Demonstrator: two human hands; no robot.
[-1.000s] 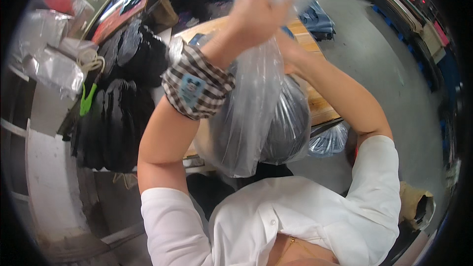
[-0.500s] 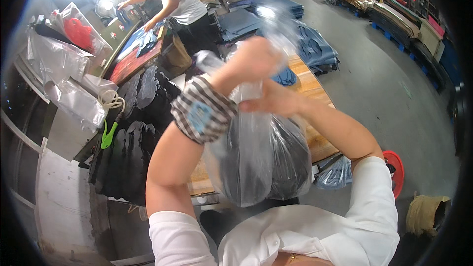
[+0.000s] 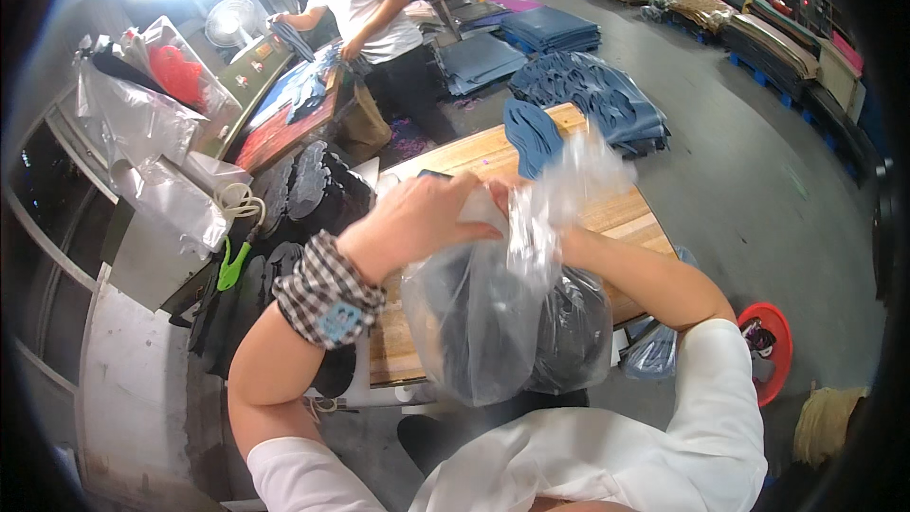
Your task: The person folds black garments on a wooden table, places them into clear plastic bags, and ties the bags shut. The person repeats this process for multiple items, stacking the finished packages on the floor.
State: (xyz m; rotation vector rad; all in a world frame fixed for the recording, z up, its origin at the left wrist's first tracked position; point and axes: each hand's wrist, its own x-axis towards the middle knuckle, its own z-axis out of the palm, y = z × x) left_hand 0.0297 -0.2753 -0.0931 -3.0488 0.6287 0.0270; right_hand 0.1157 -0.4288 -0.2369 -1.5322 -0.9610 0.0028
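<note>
A clear plastic bag (image 3: 474,341) with dark pieces inside hangs in front of me at the near edge of the wooden table. Its gathered top (image 3: 578,190) sticks up to the right, blurred by motion. My left hand (image 3: 417,218), above a checked cuff, is closed with thumb and fingers on the film beside the bag's neck. Gripping the neck from the other side is my right hand (image 3: 545,232), its fingers mostly covered by the crumpled plastic. Beyond the hands, a stack of blue sole-shaped pieces (image 3: 533,137) lies on the wooden table (image 3: 616,218).
Dark stacked pieces (image 3: 318,190) stand left of the table, near a green-handled tool (image 3: 232,265). A co-worker (image 3: 365,9) handles blue pieces at another table. Blue sheets (image 3: 592,95) are piled beyond mine. A red basin (image 3: 768,351) sits on the floor at right.
My hands, crossed at the bag's neck before, have come apart; the left has moved left and down. The bag's top now leans right. The co-worker has raised some blue pieces.
</note>
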